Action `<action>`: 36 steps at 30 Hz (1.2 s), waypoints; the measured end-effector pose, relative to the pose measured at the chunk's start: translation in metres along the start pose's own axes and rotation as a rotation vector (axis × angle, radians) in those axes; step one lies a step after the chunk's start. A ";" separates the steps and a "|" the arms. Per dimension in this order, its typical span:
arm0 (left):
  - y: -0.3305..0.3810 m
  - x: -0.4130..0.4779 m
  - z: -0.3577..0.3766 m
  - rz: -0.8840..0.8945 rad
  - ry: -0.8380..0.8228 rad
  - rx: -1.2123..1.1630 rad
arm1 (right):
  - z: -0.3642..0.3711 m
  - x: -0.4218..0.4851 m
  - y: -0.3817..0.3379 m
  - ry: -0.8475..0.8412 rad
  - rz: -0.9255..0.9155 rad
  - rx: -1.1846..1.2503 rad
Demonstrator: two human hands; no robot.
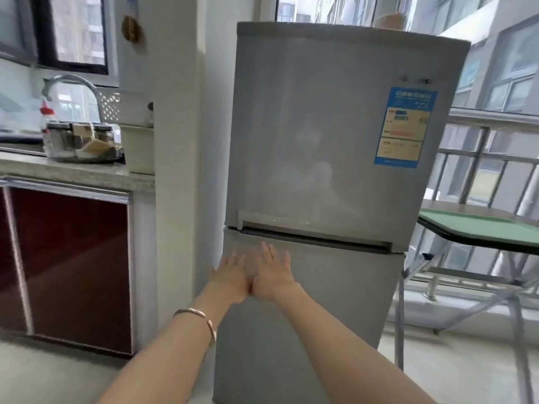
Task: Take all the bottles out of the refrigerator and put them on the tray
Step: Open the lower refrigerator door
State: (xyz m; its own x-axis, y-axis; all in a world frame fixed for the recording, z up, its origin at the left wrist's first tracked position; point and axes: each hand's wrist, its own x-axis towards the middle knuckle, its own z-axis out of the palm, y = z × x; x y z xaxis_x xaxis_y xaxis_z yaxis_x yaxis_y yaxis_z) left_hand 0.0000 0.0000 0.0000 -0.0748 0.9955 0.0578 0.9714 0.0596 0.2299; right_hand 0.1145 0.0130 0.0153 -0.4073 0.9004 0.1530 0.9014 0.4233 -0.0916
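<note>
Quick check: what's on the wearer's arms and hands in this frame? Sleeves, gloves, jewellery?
Both forearms are bare, with no sleeves in view and no gloves. The left hand and right hand show no rings that I can make out. The only item worn is a thin metallic bangle with an open gap, on the left wrist.

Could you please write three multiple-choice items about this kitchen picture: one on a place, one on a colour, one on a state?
1. Where is the green tray?
A. right of the refrigerator
B. on the counter
C. on the floor

2. What colour is the refrigerator?
A. red
B. silver-grey
C. black

3. In what state are the refrigerator doors?
A. both shut
B. upper open
C. lower open

Answers:
1 A: the tray lies on a folding table to the right.
2 B: the refrigerator body is silver-grey.
3 A: no inside shows, and the left hand and right hand are empty before it.
</note>
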 end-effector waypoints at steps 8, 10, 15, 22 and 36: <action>-0.005 0.043 -0.027 0.075 0.198 0.104 | -0.002 0.048 -0.002 0.009 -0.037 -0.103; -0.002 0.052 -0.027 0.083 0.175 0.117 | 0.000 0.052 0.003 -0.006 -0.032 -0.105; 0.007 0.058 -0.020 0.042 0.112 0.043 | -0.006 0.056 0.012 0.035 -0.067 -0.117; 0.014 0.057 -0.040 0.001 0.006 0.116 | -0.020 0.053 0.006 0.002 -0.033 -0.048; 0.031 -0.021 -0.064 0.146 0.107 -0.099 | -0.067 -0.021 -0.005 0.154 0.231 0.272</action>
State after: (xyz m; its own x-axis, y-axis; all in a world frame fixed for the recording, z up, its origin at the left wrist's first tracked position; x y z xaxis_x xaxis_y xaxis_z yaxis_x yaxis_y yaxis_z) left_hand 0.0173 -0.0242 0.0682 0.0369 0.9793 0.1991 0.9471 -0.0978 0.3056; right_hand 0.1280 -0.0147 0.0785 -0.1524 0.9584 0.2415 0.8864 0.2406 -0.3954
